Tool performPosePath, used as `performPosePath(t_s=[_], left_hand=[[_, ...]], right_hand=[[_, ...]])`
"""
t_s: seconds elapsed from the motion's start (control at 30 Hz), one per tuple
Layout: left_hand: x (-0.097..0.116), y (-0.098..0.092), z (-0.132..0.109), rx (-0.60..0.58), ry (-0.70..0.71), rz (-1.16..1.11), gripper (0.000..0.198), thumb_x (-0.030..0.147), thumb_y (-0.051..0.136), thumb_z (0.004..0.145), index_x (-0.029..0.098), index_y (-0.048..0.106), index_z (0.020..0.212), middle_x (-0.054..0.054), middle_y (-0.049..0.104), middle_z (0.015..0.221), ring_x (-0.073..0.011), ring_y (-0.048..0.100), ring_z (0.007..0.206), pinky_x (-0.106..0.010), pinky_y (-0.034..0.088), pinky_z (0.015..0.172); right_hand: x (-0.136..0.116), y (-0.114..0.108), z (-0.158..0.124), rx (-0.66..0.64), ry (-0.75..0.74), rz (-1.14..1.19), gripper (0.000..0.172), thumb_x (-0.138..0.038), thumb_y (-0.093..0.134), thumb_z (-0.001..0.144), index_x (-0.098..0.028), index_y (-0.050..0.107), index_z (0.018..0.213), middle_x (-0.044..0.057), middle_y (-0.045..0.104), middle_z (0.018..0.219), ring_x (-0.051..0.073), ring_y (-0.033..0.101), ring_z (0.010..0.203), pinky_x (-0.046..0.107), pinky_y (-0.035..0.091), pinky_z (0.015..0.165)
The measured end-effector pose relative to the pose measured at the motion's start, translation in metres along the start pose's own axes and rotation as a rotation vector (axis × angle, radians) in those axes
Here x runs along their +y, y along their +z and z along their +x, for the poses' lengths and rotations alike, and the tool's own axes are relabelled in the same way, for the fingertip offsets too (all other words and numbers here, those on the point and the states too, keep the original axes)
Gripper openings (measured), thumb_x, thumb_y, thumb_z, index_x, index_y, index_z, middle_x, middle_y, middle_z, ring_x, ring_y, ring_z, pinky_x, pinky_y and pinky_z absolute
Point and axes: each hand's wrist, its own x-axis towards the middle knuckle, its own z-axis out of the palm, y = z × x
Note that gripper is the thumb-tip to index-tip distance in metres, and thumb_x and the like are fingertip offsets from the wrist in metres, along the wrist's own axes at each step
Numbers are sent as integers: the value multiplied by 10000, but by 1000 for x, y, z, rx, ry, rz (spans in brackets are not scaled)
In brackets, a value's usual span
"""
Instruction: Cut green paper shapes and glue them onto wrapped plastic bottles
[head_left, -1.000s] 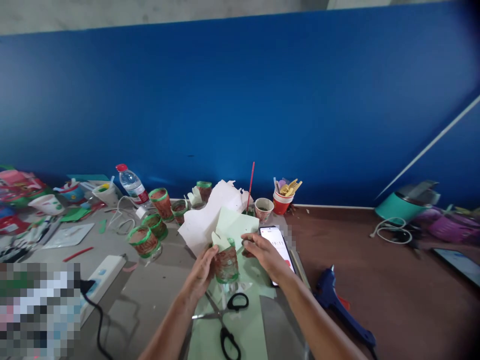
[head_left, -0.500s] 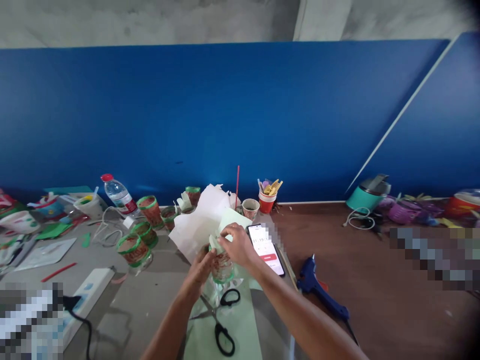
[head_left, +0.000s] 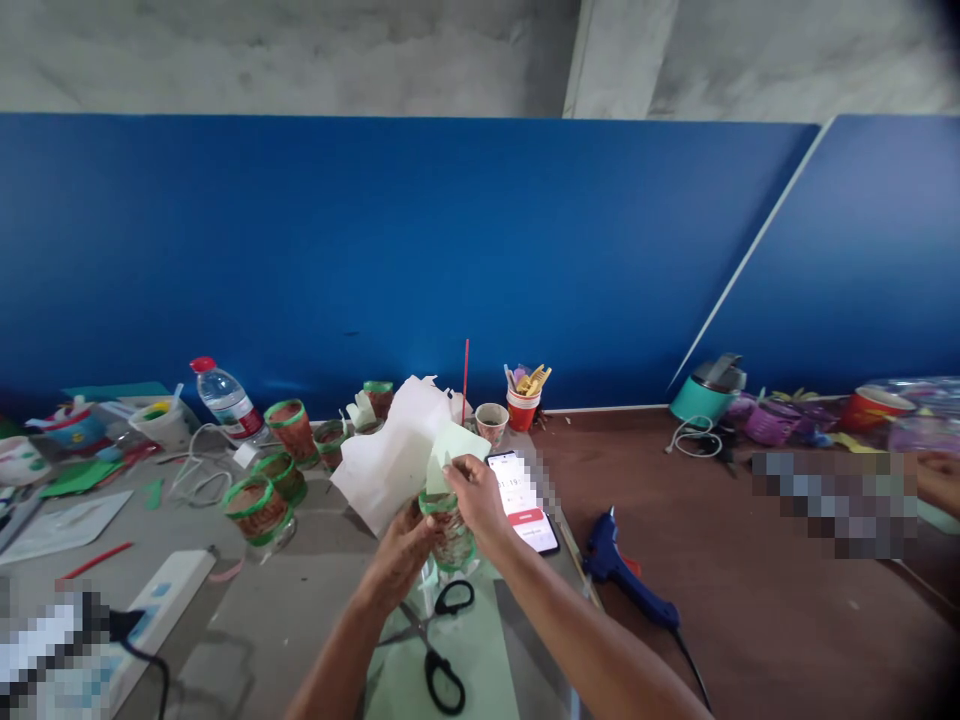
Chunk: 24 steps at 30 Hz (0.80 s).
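My left hand (head_left: 405, 550) is wrapped around a clear plastic cup (head_left: 451, 545) with a green rim and reddish-brown markings. My right hand (head_left: 476, 497) is pinched just above the cup's rim, its fingertips on pale green paper (head_left: 442, 478). Whether this paper stands inside the cup or behind it, I cannot tell. Below the cup, black-handled scissors (head_left: 444, 680) lie spread on a pale green sheet (head_left: 480, 660). A crumpled white paper (head_left: 390, 450) stands right behind my hands.
Several similar green-rimmed cups (head_left: 257, 510) and a water bottle (head_left: 229, 400) stand to the left. A power strip (head_left: 169, 590) lies nearer. On the right are a phone (head_left: 521, 500), a blue glue gun (head_left: 622, 570) and a teal pot (head_left: 705, 395). Another person's hand (head_left: 937, 480) shows at the right edge.
My right hand has risen slightly from the cup's rim, and more of the pale green paper shows upright above it. The view has shifted a little; another person's hand has appeared at right.
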Motion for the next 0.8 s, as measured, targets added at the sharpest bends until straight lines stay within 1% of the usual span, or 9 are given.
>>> performPosePath(t_s=[0.1,0.17,0.3,0.43,0.5,0.6,0.67,0.73,0.8], left_hand=[[-4,-1,1,-50,13,-12,630,385,820,635,198,613,1200,-118,656,1179,-324,552,1164,-419,404,994],[-7,-2,2,-55,14,6,653,330,828,632,207,591,1227,-110,658,1178,-316,551,1168,-421,394,1006],[-6,-10,5,45,22,66,621,329,828,623,156,613,1180,-134,686,1113,-339,584,1120,-449,414,988],[1,-20,5,121,-4,61,547,331,797,669,131,627,1149,-156,675,1144,-356,578,1134,-475,419,992],[3,-25,5,138,7,42,516,319,775,697,132,627,1154,-157,668,1164,-353,570,1151,-477,411,1008],[5,-28,5,165,28,34,526,301,789,677,130,631,1149,-162,672,1162,-352,566,1160,-467,406,1023],[5,-29,6,202,62,33,586,295,811,643,152,611,1176,-145,674,1161,-341,568,1159,-453,407,1024],[6,-29,6,255,104,29,670,289,824,621,196,562,1231,-112,674,1162,-317,574,1153,-437,407,1021],[7,-28,6,308,129,20,735,283,828,613,233,509,1274,-82,677,1152,-291,581,1145,-421,404,1019]], right_hand=[[0,2,1,36,22,85,136,-313,603,704,-187,581,657,-37,539,579,133,472,564,236,375,545],[1,4,2,58,34,150,150,-328,595,707,-192,562,653,-46,516,566,125,456,543,234,373,534],[5,2,10,109,45,257,204,-396,569,725,-196,547,695,-24,552,611,127,486,557,236,390,542],[8,-15,27,148,52,259,243,-432,524,744,-193,563,756,-7,585,664,125,502,574,237,393,551],[11,-27,32,120,58,203,235,-419,558,722,-186,563,690,-27,543,582,115,454,525,237,359,518],[20,-41,32,25,68,80,256,-378,623,692,-178,538,556,-59,459,478,97,388,471,236,300,479],[28,-46,28,-47,80,-16,291,-349,651,702,-166,531,510,-61,453,463,94,404,470,233,298,475],[36,-49,24,-121,100,-116,271,-330,660,757,-140,592,576,-40,544,549,111,497,527,228,367,502],[41,-49,20,-198,119,-207,206,-321,637,842,-116,663,842,12,657,831,163,614,717,272,493,620]])
